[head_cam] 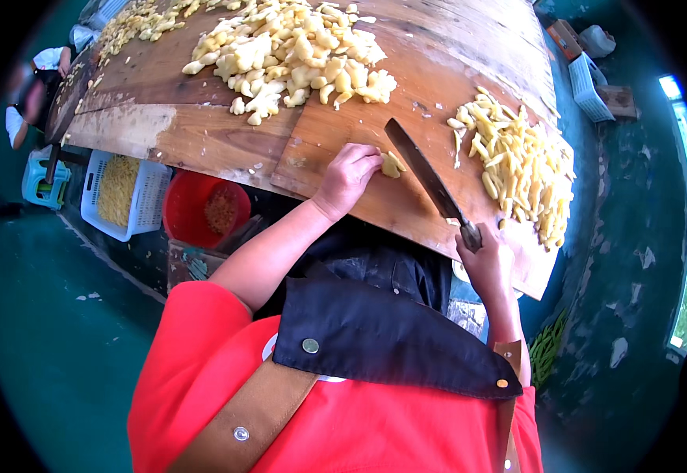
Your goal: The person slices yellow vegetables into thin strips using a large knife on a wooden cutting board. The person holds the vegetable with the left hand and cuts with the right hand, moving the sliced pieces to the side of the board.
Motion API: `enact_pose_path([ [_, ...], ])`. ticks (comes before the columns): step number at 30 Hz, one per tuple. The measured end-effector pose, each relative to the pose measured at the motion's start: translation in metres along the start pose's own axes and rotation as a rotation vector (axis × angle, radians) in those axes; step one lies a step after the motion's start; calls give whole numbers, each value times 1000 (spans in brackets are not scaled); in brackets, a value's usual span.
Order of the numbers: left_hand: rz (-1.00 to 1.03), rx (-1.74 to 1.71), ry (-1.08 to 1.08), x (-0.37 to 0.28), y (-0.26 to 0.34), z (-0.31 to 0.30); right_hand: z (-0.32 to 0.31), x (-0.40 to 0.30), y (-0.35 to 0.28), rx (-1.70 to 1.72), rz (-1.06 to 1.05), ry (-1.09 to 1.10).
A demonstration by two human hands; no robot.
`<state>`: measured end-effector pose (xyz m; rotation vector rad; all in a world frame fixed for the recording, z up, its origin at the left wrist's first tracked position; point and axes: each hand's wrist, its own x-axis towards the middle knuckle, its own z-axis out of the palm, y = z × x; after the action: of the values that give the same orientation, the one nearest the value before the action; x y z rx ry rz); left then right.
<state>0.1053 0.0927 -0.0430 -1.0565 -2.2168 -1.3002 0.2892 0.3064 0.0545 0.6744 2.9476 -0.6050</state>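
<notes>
My left hand (349, 180) has its fingertips pressed around one end of a peeled ginger piece (392, 165) on the wooden cutting board (349, 133). The handle of a long-bladed knife (423, 168) is in my right hand (488, 257), near the board's front edge. Its dark blade slants up and to the left over the board, just right of the ginger piece and apart from it. A large heap of peeled ginger roots (296, 53) lies beyond my left hand. To the right is a pile of separated ginger fingers (518, 162).
Below the table's (201, 133) left edge are a white plastic basket (148, 189) of small yellowish pieces and a red basin (181, 204). At the far left a person (51, 59) sits near more ginger. A white crate (586, 88) stands beyond the right edge.
</notes>
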Motion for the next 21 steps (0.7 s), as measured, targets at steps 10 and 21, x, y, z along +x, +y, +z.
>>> enact_pose_path([
  [10,-18,14,72,-1,-3,3,-30,-10,-13,-59,-63,-87],
  [21,2,-25,57,1,-4,1,18,-5,-13,-100,-126,10],
])
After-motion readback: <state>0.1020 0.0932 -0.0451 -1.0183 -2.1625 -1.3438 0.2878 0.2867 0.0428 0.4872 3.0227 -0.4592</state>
